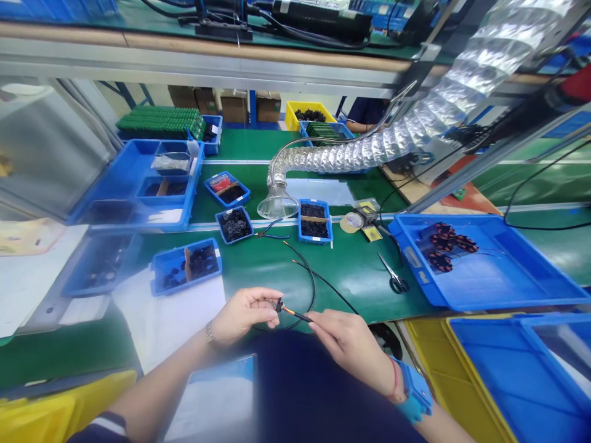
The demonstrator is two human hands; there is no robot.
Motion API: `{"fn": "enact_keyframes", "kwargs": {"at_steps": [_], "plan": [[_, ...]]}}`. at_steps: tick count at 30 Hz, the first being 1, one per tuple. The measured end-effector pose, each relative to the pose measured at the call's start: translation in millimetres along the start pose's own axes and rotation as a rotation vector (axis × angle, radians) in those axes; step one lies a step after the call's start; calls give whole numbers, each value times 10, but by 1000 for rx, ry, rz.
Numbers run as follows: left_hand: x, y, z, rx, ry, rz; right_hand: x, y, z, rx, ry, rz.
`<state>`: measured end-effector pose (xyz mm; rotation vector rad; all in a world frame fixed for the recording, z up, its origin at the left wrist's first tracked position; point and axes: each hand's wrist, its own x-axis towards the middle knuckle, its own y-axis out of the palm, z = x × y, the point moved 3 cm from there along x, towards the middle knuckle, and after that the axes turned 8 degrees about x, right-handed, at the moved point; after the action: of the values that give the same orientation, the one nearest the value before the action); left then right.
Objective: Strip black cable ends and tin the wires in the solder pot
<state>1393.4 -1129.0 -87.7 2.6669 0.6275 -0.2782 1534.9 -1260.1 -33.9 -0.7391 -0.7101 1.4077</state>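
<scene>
Close to my body, my left hand pinches a small black connector piece between thumb and fingers. Red and yellow wires run out of it into a black cable, which my right hand grips with thumb and forefinger. The cable loops on the green bench top beyond my hands, and bare wire ends lie near its middle. Further off are pliers with blue handles. Black-handled scissors rest to the right.
Small blue bins of black parts stand ahead and left. A foil duct with a clear hood hangs over the bench. At right, a large blue tray holds dark cable bundles; tape lies nearby. Another person's arm shows behind.
</scene>
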Motion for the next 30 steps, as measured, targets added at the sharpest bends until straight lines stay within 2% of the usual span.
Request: {"fn": "enact_keyframes", "kwargs": {"at_steps": [6, 13, 18, 20, 25, 30], "plan": [[-8, 31, -29, 31, -29, 9, -28, 2, -16, -84, -12, 23], [-57, 114, -179, 360, -2, 6, -39, -7, 3, 117, -39, 13], [-74, 208, -87, 270, -41, -40, -20, 29, 9, 154, -68, 8], [-72, 220, -60, 282, -6, -55, -14, 42, 15, 178, -56, 16], [-67, 256, -123, 595, 216, -58, 5, 63, 37, 345, -8, 44], [-60, 313, -185, 678, 269, -30, 26, 106, 48, 431, -9, 46]]}}
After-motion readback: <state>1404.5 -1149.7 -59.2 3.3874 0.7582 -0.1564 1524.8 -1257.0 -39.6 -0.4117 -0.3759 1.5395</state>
